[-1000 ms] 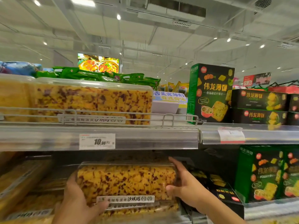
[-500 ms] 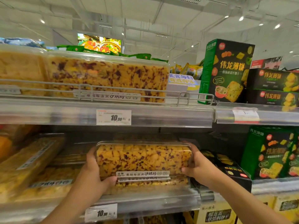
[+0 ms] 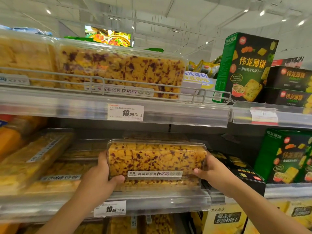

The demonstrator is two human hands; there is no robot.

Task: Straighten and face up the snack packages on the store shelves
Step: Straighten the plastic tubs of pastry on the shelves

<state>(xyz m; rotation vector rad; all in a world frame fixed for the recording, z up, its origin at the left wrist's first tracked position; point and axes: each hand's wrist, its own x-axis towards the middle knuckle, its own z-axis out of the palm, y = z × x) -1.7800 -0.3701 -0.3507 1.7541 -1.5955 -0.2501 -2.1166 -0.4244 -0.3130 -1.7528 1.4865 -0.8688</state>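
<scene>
Clear snack box [image 3: 156, 157] between both hands

This was a shop, a supermarket aisle. Tiered shelves [image 3: 168, 114] carried printed price tags [image 3: 125, 112] along their front rails, and many identical snack packs [image 3: 118, 71] and green boxes [image 3: 246, 68] stood in rows. Strip lights ran across a high open ceiling [image 3: 185, 12].

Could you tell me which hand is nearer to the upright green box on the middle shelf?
Right. The right hand grips the clear snack box at its right end, toward the green box; the left hand grips the far end.
</scene>
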